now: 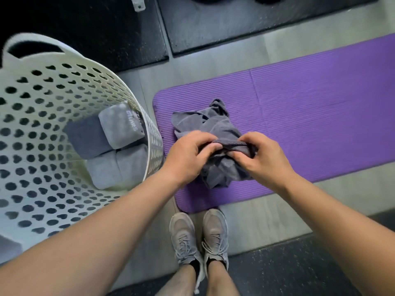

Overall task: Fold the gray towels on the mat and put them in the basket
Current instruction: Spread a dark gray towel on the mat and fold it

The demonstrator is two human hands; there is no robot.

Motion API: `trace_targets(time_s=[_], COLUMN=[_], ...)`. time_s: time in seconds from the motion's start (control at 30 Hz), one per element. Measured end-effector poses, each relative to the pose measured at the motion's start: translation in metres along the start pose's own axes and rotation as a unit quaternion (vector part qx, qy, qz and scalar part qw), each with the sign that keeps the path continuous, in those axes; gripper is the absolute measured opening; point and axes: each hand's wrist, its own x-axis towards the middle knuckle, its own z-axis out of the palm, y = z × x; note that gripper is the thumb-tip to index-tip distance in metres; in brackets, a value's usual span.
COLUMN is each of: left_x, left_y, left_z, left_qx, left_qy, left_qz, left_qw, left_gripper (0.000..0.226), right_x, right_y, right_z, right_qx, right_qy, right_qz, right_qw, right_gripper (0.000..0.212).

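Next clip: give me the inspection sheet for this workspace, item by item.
Surface: purple mat on a gray floor.
Job's things: one crumpled gray towel over the mat; folded towels in the white basket, left of the mat.
Clutter: nothing seen.
Grippers: left hand and right hand both grip the towel's near edge.
Cables: nothing seen.
Surroundings: black rubber tiles beyond the mat; the person's gray shoes at the mat's near edge.
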Motion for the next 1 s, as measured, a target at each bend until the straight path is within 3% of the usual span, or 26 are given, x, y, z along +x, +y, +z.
trace_targets(time_s=[0.2, 0.4, 0.57, 0.83, 1.0], left_x=[0.010, 0.027, 0.047, 0.106, 0.147], left_y=[0.070, 0.127, 0.170, 0.246, 0.303], left_z=[-0.029, -0.017, 0.034, 0.154, 0.230], left_qx=[-0.139, -0.178, -0.189, -0.182, -0.178], left_qy=[-0.038, -0.087, -0.110, -0.085, -0.071], left_qz=[-0.050, -0.060, -0.066, -0.107, -0.130], left_qw=[0.988, 0.978, 0.974, 0.974, 0.973], left_gripper=[0.020, 0.021, 0.030, 0.012, 0.020], right_x=[-0.016, -0.028, -0.031, -0.012, -0.009], right_y=[-0.045, -0.035, 0.006, 0.118, 0.183], right_z=[-0.059, -0.115, -0.180, -0.301, -0.384], right_qx=[0.057, 0.069, 0.032, 0.001, -0.015], right_qy=[0.034, 0.031, 0.021, 0.012, 0.022], right_qz=[-0.002, 0.009, -0.005, -0.033, -0.023], right_qw=[0.998, 0.997, 0.999, 0.999, 0.999], right_gripper=[0.011, 0.011, 0.016, 0.022, 0.024])
